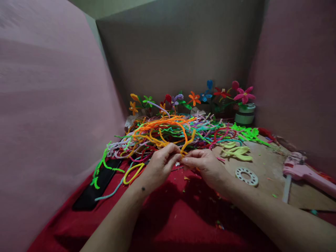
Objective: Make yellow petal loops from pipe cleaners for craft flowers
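My left hand (166,159) and my right hand (201,161) meet at the middle of the table, fingertips pinched close together. Between them is an orange-yellow pipe cleaner (188,142), one end sticking up above my fingers. The part inside my fingertips is mostly hidden. Right behind my hands lies a large tangled heap of pipe cleaners (157,131) in orange, green, lilac, pink and other colours. A yellow pipe cleaner loop (133,173) rests on the cloth left of my left hand.
Finished pipe cleaner flowers (194,98) stand along the back wall, some near a pale green jar (245,114). On the right, a board (267,175) bears pale yellow leaf shapes (237,153), a white holed disc (246,176) and a pink glue gun (301,169). A black phone-like slab (90,196) lies left.
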`<control>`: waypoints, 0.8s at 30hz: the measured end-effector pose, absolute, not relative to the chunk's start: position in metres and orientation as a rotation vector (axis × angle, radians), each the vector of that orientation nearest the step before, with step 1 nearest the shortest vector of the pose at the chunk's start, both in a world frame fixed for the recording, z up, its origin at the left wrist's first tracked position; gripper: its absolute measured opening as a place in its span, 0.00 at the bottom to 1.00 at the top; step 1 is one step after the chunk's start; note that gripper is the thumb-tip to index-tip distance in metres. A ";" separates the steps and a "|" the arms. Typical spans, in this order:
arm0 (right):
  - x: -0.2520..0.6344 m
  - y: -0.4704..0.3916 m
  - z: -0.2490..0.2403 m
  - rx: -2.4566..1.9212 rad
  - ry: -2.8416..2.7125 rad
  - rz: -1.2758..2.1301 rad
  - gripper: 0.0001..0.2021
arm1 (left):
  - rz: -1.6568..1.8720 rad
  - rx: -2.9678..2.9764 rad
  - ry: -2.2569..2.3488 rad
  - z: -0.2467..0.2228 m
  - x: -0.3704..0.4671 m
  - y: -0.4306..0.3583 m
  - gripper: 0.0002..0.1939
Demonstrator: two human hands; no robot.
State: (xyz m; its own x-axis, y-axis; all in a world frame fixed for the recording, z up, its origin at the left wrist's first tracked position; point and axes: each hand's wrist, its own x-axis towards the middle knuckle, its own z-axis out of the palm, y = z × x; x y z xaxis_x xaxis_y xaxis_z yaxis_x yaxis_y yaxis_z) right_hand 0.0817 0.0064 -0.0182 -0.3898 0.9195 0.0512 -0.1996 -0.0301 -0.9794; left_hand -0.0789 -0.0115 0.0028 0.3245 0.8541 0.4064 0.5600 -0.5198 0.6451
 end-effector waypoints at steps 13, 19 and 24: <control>0.082 0.003 -0.026 -0.929 -1.782 0.956 0.11 | 0.711 2.521 1.614 0.005 -0.066 -0.016 0.09; 0.089 -0.004 -0.015 -0.674 -1.856 0.031 0.10 | 0.752 2.410 1.515 0.008 -0.076 -0.017 0.09; 0.092 0.006 -0.015 -0.824 -2.064 -0.132 0.10 | 0.727 2.436 1.494 0.009 -0.080 -0.019 0.09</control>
